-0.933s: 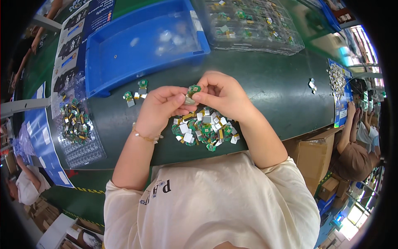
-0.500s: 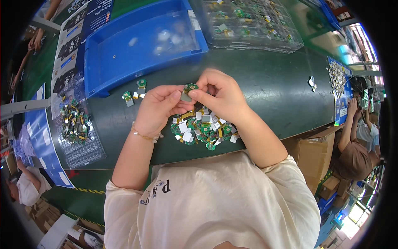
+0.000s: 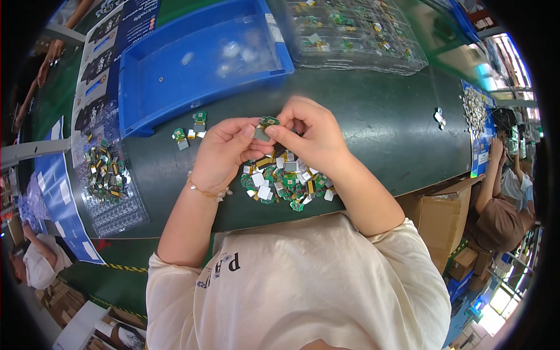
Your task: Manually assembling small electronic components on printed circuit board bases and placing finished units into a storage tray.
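Dark green bench [image 3: 379,140] carries a blue tray [image 3: 204,100] at its far side and, in front of your body, a loose pile of circuit boards [image 3: 289,182], seemingly set there for short reach. Above the pile's far edge, your left grip [image 3: 228,143] and right grip [image 3: 309,133] are each narrow, thumb and fingers pinching one small green circuit board [image 3: 269,121] with its grey flat piece [image 3: 261,135] between them; holding it by the edges presumably leaves its face visible.

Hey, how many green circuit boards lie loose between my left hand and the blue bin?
2. The left board sits nearer you; the right board lies farther away. Another could be hidden beneath the white pieces.
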The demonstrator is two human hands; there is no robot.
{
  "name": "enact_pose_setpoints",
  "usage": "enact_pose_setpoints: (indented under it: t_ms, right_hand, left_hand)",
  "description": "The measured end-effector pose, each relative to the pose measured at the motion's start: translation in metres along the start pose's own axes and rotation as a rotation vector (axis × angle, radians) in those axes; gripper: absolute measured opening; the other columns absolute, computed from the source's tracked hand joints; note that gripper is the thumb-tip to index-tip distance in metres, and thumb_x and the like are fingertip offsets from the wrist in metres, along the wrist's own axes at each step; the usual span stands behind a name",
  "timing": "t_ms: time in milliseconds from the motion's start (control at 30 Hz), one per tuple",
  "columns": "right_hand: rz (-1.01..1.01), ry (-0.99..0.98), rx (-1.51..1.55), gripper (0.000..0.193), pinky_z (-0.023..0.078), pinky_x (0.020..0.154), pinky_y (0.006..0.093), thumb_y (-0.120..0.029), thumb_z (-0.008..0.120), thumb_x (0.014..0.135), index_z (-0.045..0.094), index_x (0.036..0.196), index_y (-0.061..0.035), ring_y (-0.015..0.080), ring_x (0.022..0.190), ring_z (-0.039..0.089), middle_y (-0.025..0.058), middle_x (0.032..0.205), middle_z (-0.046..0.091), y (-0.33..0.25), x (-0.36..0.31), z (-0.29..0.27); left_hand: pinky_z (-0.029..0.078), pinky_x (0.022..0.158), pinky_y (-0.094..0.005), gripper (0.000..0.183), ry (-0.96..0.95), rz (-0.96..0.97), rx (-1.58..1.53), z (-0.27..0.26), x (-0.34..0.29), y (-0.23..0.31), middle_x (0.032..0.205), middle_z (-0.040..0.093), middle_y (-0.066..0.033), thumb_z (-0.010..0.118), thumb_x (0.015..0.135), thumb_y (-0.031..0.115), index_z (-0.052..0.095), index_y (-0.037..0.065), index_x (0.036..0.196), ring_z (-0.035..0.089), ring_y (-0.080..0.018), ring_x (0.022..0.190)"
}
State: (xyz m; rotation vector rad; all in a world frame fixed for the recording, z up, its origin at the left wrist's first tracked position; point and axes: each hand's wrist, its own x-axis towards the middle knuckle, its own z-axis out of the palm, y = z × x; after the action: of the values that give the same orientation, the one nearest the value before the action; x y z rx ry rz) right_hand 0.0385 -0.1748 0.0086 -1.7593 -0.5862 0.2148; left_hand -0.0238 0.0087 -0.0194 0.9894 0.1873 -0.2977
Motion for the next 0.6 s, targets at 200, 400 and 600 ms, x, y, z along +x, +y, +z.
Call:
enact_pose_setpoints:
  t_ms: [200, 400, 600]
  right_hand:
    - [-0.022, 0.036, -0.031, 0.02, 0.033, 0.051, 0.0229, -0.01, 0.073, 0.076, 0.055, 0.071, -0.0038, 0.007, 0.058, 0.039, -0.0015, 0.069, 0.047, 0.0008, -0.0003, 0.0033]
    - [-0.028, 0.048, -0.043, 0.02, 0.034, 0.051, 0.023, -0.009, 0.073, 0.076, 0.055, 0.071, -0.0037, 0.0074, 0.058, 0.04, -0.0012, 0.068, 0.047, 0.0006, -0.0008, 0.0042]
    - [-0.043, 0.06, -0.083, 0.02, 0.035, 0.051, 0.0229, -0.008, 0.073, 0.075, 0.054, 0.07, -0.0035, 0.0078, 0.058, 0.041, -0.0006, 0.068, 0.048, 0.0012, -0.0006, 0.0055]
  left_hand:
    - [0.055, 0.073, -0.0267, 0.025, 0.003, 0.008, -0.008, 0.0001, 0.0001, -0.0013, 0.097, 0.067, -0.0122, 0.052, 0.096, 0.019, 0.057, 0.002, 0.113, 0.067, -0.019, 0.085]
    - [0.055, 0.073, -0.0267, 0.026, 0.015, -0.009, 0.001, 0.0023, 0.0008, 0.0, 0.096, 0.067, -0.0118, 0.052, 0.095, 0.02, 0.056, 0.002, 0.114, 0.067, -0.0188, 0.084]
    - [0.055, 0.073, -0.0262, 0.022, 0.051, 0.004, 0.041, 0.0043, -0.0006, 0.0001, 0.094, 0.067, -0.0107, 0.052, 0.096, 0.018, 0.058, 0.0, 0.107, 0.067, -0.0186, 0.084]
